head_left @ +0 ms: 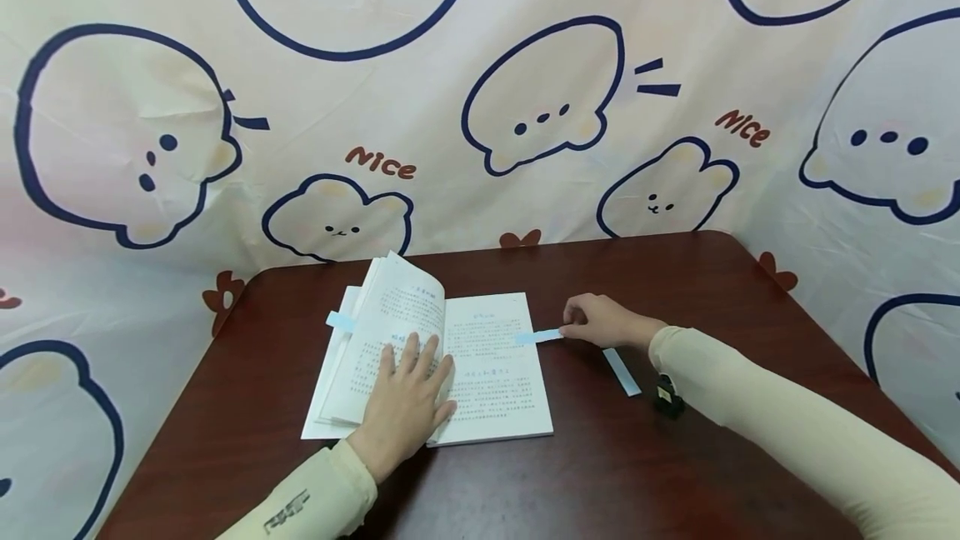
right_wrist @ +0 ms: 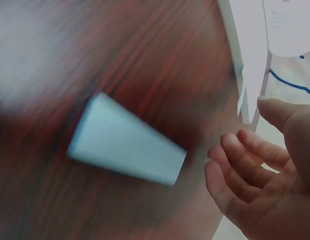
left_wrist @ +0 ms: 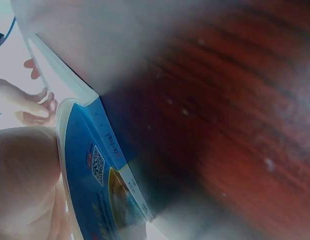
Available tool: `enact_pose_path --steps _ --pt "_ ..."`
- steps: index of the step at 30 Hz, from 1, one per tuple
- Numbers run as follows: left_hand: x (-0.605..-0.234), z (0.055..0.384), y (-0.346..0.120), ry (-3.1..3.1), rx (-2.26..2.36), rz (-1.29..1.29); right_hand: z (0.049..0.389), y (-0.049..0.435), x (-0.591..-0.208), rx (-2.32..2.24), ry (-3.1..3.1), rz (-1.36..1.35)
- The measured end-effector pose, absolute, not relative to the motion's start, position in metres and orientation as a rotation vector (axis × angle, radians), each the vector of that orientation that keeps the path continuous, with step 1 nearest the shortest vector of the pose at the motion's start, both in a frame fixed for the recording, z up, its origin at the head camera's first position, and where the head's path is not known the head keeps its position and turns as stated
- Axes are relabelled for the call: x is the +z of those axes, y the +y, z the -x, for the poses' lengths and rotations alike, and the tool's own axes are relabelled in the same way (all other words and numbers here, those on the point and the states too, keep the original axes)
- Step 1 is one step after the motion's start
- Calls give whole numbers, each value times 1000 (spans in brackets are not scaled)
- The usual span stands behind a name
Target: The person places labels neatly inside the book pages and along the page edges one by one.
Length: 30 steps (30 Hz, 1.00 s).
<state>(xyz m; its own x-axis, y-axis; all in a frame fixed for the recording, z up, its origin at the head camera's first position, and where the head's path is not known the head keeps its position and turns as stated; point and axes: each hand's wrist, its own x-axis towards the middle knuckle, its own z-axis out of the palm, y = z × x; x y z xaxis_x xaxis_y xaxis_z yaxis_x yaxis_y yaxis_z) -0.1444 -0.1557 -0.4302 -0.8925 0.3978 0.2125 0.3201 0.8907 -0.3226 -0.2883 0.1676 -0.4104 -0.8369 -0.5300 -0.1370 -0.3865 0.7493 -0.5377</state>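
Note:
An open book (head_left: pixel 491 407) lies on the table, its left pages raised. Across those pages and the gutter my left hand (head_left: pixel 405 398) rests with fingers spread. A light blue strip (head_left: pixel 547 335) overlaps the right page's outer edge and sticks out sideways. My right hand (head_left: pixel 603 321) is at its free end; in the right wrist view thumb and fingertips stand apart around that end. Another blue strip (right_wrist: pixel 130 142) lies on the table below this hand. A blue tab (head_left: pixel 341 322) juts from the book's left side. The left wrist view shows the blue cover (left_wrist: pixel 85 150).
The dark reddish-brown table (head_left: pixel 480 490) has rounded far corners. Around it hangs a pale curtain (head_left: pixel 450 107) printed with cartoon outlines. A small black device (head_left: pixel 667 397) is at the right sleeve.

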Motion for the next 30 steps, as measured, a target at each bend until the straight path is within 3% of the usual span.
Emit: enact_pose_path --steps 10,30 --pt "-426 144 -156 -2788 415 548 278 200 -410 -676 2690 794" --pt "-426 145 -159 -2875 297 534 263 212 -413 -570 2665 863"
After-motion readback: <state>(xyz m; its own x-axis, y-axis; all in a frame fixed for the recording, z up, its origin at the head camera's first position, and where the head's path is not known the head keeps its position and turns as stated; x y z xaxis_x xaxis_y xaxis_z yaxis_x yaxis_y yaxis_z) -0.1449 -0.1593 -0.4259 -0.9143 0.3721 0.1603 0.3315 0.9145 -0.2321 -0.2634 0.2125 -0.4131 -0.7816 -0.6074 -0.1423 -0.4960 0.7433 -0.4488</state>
